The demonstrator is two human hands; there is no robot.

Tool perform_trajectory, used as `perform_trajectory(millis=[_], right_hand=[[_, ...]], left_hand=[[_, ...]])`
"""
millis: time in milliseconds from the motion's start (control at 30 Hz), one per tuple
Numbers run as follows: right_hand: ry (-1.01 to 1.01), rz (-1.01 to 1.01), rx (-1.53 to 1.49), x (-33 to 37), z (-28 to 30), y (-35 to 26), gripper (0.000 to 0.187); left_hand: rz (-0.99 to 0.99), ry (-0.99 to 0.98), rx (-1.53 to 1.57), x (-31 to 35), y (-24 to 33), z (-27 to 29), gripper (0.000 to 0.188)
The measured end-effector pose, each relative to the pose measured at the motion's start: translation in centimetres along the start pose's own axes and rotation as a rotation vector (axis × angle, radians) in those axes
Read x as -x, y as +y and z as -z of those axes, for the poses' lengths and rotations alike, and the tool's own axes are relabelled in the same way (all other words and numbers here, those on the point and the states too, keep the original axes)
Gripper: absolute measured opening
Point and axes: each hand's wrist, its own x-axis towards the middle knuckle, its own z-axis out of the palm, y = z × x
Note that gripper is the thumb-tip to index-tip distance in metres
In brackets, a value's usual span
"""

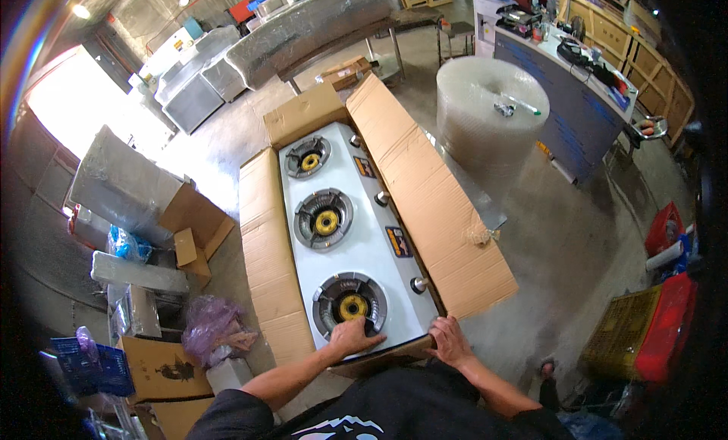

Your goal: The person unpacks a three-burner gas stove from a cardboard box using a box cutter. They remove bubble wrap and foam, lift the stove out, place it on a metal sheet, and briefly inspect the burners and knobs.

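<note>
A white gas stove [379, 265] with three round burners lies in an opened cardboard box [268, 265]. Each burner has a dark grey ring and a brass-coloured centre; silver knobs run along the stove's right side. My left hand [353, 338] is closed on the near rim of the nearest burner ring [324, 303], its thumb reaching right over the white top. At the box's near right corner, my right hand [452, 343] is curled over the cardboard edge beside the stove. What its fingertips touch inside is hidden.
To the right, a large bubble wrap roll [485, 99] stands near a desk [565, 91]. Wrapped packages [129, 182], purple plastic [216, 326] and a blue crate [87, 368] lie left. A yellow-and-red crate [637, 334] sits at right; a metal bench [326, 42] stands behind.
</note>
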Motion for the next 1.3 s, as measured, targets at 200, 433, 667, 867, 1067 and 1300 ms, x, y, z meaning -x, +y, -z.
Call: perform_trajectory(millis=[200,433,667,867,1067,1300], right_hand=[[0.17,-0.033,0.011,3.2,-1.3,1.7,0.095],[-0.029,-0.102,-0.08,-0.6,1.9,0.2,0.103],[0.011,-0.724,-0.901,-8.9,6.0,3.9,0.048],[0.058,-0.981,-1.313,-28.9,1.4,11.0,0.051],[-0.236,-1.022,-1.96,-35.9,-5.6,11.5,0.064],[-0.34,-1.023,-2.158,-34.5,-8.3,11.8,0.063]], left_hand=[[0.149,0.029,-0.016,4.8,2.6,6.9,0.079],[0.223,0.077,-0.046,10.1,3.4,17.4,0.08],[0.203,0.02,-0.016,12.4,4.7,19.8,0.077],[0.166,0.004,0.09,11.8,3.9,20.4,0.067],[0.147,0.047,0.129,11.3,1.6,16.9,0.066],[0.168,0.124,0.136,9.5,-1.4,14.0,0.057]])
